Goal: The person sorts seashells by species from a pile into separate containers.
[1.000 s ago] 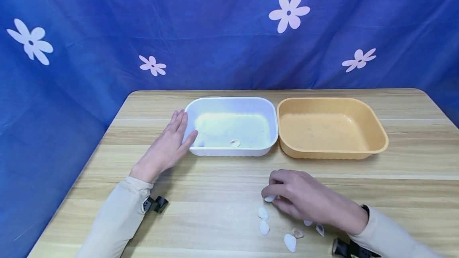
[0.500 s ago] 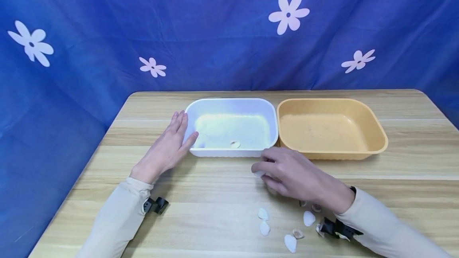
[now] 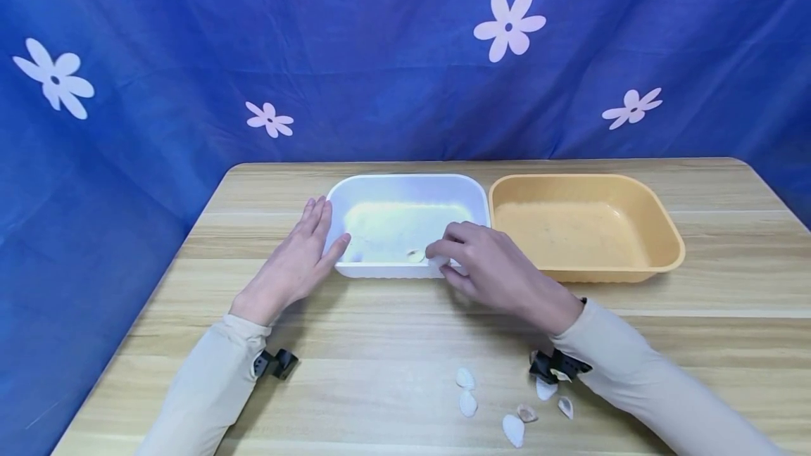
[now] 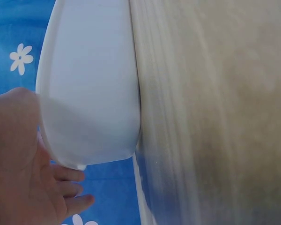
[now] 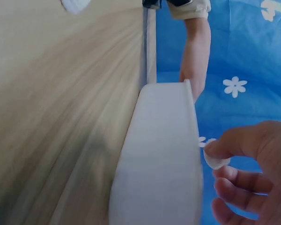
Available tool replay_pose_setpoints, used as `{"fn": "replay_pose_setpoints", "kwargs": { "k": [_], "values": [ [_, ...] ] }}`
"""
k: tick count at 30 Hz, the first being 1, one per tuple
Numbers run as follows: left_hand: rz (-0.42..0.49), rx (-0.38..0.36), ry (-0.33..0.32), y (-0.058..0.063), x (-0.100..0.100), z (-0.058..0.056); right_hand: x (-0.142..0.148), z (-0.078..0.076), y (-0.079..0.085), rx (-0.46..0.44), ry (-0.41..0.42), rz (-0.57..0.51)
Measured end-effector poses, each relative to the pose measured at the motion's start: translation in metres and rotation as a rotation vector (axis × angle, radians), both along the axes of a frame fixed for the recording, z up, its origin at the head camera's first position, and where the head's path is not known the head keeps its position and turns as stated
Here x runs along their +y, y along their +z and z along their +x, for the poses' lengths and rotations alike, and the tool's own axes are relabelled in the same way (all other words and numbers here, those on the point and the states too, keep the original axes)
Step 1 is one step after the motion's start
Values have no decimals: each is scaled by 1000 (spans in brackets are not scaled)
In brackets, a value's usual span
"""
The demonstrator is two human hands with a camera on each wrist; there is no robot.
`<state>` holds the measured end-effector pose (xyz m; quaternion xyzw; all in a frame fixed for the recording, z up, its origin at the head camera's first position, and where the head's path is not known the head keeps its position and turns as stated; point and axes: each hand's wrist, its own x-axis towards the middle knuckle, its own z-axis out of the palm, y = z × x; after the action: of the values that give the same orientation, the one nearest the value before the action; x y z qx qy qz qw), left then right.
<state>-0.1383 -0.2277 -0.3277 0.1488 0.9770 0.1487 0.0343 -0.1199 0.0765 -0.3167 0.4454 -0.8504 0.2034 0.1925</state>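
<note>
Over the front right part of the white plastic basin (image 3: 380, 271), my right hand (image 3: 484, 262) pinches a white seashell (image 5: 217, 162) between thumb and fingers. One pale seashell (image 3: 415, 255) lies inside this basin, just left of those fingertips. My left hand (image 3: 288, 266) rests against the basin's left end, fingers straight along the rim and thumb over the front corner; its palm and fingers (image 4: 75, 205) also show in the left wrist view.
An orange plastic basin (image 3: 589, 276) stands against the white one's right side. Several seashells lie near the table's front, among them a white shell (image 3: 513, 430) and a brownish shell (image 3: 526, 413). My right forearm passes above some. A blue flowered cloth (image 3: 393, 55) hangs behind.
My right hand has carried the white seashell from the table up and left to over the white basin. The left hand has stayed at the basin's end.
</note>
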Motion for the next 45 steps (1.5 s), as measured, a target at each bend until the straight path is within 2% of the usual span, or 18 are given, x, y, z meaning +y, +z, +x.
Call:
{"fn": "replay_pose_setpoints", "kwargs": {
  "k": [15, 26, 31, 38, 45],
  "values": [
    [-4, -3, 3, 0, 1, 0, -23, -21, 5, -98, -235, 10],
    [-5, 10, -2, 0, 2, 0, -31, -29, -2, -181, -391, 32],
    [-19, 11, -3, 0, 1, 1, -34, -34, -5, -225, -436, 45],
    [-25, 20, -12, -2, 0, 2, -41, -42, -11, -341, -525, 101],
    [-23, 32, -16, -2, 0, 2, -48, -52, -15, -377, -562, 80]
  ]
}}
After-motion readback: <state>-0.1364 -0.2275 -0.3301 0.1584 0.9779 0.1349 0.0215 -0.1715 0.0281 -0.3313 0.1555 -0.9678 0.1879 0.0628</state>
